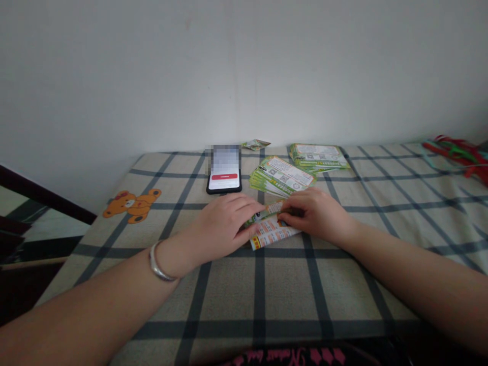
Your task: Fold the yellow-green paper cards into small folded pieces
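Note:
A printed paper leaflet point(275, 231), white with orange text blocks and a green upper part, lies partly folded on the checked tablecloth. My left hand point(231, 221) grips its left side between thumb and fingers; a bangle circles that wrist. On the right, my right hand point(314, 213) pinches the leaflet's upper right part, its fingertips partly hidden behind the paper. Just beyond my hands, a fanned stack of green and white leaflets point(284, 174) rests flat. Behind it to the right sits another leaflet stack point(320, 155).
A lit phone point(224, 170) lies beyond my left hand. Near the wall is a small folded paper point(256, 145). An orange bear figure point(132, 205) is at the tablecloth's left edge. Red and green strips point(459, 155) lie at the far right. The wall point(244, 71) bounds the table's back.

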Demonstrator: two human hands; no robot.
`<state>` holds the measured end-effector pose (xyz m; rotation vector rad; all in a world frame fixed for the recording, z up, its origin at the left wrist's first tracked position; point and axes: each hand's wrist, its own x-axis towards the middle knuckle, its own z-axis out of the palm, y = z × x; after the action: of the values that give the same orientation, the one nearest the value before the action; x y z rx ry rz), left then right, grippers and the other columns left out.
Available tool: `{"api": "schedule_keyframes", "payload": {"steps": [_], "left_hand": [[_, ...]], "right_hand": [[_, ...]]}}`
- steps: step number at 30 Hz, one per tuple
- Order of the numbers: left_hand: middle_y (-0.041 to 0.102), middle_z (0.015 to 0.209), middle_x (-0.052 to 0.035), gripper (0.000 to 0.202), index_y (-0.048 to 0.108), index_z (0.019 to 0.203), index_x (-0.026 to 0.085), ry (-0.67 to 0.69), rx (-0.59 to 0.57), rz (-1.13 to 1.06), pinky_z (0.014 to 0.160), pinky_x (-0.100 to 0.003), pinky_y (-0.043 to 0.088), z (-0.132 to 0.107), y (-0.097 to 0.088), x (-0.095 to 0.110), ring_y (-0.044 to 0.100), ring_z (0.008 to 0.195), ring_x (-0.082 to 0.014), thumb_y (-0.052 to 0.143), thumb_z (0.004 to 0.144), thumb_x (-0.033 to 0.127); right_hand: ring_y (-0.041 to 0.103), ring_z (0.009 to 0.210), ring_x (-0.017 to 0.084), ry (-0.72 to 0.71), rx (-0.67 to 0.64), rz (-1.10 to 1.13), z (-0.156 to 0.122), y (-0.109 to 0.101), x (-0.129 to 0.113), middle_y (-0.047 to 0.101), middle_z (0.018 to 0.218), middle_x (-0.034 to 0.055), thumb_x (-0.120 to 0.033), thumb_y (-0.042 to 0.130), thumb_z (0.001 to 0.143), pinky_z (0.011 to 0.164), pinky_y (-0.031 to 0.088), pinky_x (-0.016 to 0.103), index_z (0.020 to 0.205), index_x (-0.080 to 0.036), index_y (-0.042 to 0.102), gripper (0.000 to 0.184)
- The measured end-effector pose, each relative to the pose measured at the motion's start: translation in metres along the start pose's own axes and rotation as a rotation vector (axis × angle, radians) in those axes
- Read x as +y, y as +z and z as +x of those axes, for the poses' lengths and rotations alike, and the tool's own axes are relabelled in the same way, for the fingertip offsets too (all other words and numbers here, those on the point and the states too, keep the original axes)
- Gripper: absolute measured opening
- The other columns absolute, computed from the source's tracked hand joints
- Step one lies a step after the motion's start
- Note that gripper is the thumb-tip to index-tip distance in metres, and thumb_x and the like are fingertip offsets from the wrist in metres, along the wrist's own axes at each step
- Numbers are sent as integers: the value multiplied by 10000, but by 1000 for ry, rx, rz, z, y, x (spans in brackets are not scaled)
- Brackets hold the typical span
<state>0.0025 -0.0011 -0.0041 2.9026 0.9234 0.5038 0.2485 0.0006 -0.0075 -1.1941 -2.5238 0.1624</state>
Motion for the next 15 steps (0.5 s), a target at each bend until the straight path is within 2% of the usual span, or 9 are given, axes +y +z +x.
{"api": "schedule_keyframes", "payload": {"steps": [3,10,15], "left_hand": [[634,1190,-86,304,592,1204,165,-7,6,53,965,-422,469,0,2,-1,564,1103,-238,518,934,285],[630,1034,-98,281,637,1105,155,-168,-15,224,851,-435,473,0,-3,8,561,995,-268,563,911,345],[616,1018,-73,261,640,1151,213,-136,17,186,821,-406,455,0,-1,7,547,958,-245,552,920,294]], "right_hand": [[586,670,141,33,30,-52,2,1,-1,675,700,3,-337,619,869,643,352,288,769,-201,678,179],[537,619,134,58,80,-145,6,0,0,620,646,-13,-376,652,844,653,324,296,693,-188,598,247],[547,643,148,77,96,-172,7,1,0,626,654,-11,-404,651,850,681,317,301,701,-192,602,264]]}}
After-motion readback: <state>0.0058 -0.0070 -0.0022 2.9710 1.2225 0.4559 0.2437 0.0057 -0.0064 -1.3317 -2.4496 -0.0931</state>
